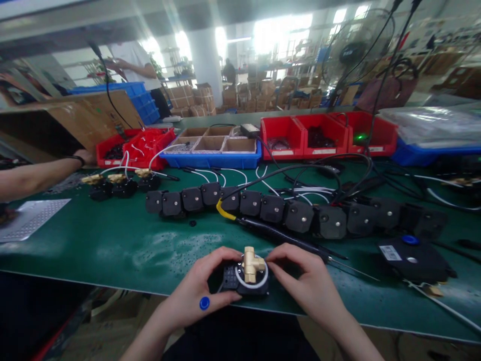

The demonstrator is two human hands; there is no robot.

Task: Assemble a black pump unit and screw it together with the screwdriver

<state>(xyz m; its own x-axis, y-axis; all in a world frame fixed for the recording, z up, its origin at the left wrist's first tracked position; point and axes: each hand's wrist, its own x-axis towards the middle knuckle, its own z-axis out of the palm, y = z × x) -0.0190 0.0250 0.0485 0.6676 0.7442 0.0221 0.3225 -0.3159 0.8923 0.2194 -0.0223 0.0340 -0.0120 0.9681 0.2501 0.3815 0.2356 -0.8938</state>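
Note:
Both my hands hold one small black valve body [240,281] at the near edge of the green table [112,245]. A brass T-fitting [251,264] stands on top of it inside a white ring. My left hand [199,291] wraps round the left side of the body, and a small blue cap [204,303] sits on the back of that hand. My right hand [304,281] pinches the right side, its fingertips against the brass fitting.
A long row of black valve bodies [285,213] with white wires runs across the table. A soldering iron [278,233] lies in front of the row. Red bins [323,135] and a blue tray [210,159] stand behind. A co-worker's arm [41,173] reaches in from the left.

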